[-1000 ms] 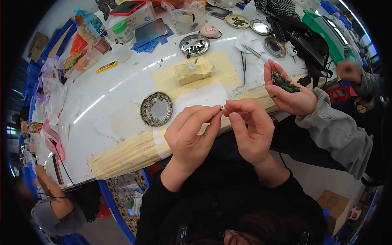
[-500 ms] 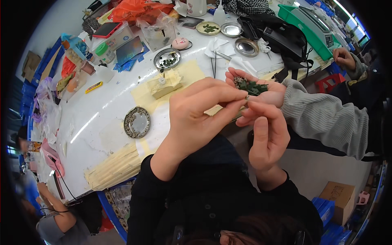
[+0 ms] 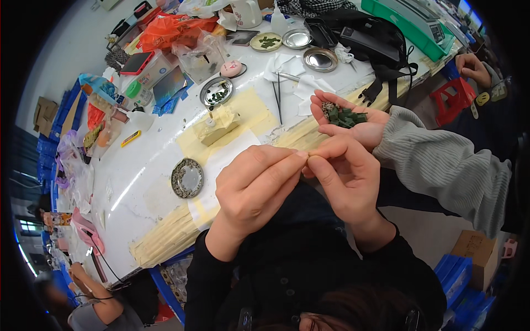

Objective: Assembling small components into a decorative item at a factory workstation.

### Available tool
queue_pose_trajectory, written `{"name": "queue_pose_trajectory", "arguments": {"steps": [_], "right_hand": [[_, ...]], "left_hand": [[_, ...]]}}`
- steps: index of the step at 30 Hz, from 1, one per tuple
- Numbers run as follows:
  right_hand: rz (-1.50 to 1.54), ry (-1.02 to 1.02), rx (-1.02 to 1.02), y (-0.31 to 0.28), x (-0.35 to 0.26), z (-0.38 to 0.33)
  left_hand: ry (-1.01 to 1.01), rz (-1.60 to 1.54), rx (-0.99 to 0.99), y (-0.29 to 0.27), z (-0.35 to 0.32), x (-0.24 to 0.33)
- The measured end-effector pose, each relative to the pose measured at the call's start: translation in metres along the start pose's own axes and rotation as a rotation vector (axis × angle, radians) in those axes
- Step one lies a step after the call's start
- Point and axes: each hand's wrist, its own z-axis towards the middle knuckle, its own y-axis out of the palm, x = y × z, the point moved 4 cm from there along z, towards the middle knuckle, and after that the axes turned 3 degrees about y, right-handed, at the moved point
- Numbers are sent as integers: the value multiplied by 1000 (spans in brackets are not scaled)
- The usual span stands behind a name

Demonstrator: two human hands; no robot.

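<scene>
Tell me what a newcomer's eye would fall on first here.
Probably the person's left hand and right hand, their fingers meeting near the centre. Beyond, to the right, a co-worker's open hand holds dark green pieces. A bright orange-red bag stands out at upper left.

Left hand [image 3: 258, 185] and right hand [image 3: 350, 182]: anything between their fingertips, by the table's [image 3: 152, 143] near edge, is hidden;
Co-worker's head [image 3: 51, 289] beyond the left edge: blurred;
Checked cloth [image 3: 317, 6] at the far edge: cut off above.
</scene>
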Motion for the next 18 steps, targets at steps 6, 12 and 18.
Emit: {"name": "queue_pose_trajectory", "arguments": {"steps": [6, 12, 18], "right_hand": [[781, 539, -239, -1, 20, -3], [637, 376, -51, -6, 17, -5], [576, 316, -20, -11, 21, -6]], "left_hand": [[-113, -311, -64, 3, 0, -11], [-164, -238, -74, 12, 8, -10], [-185, -221, -58, 18, 9, -9]]}}
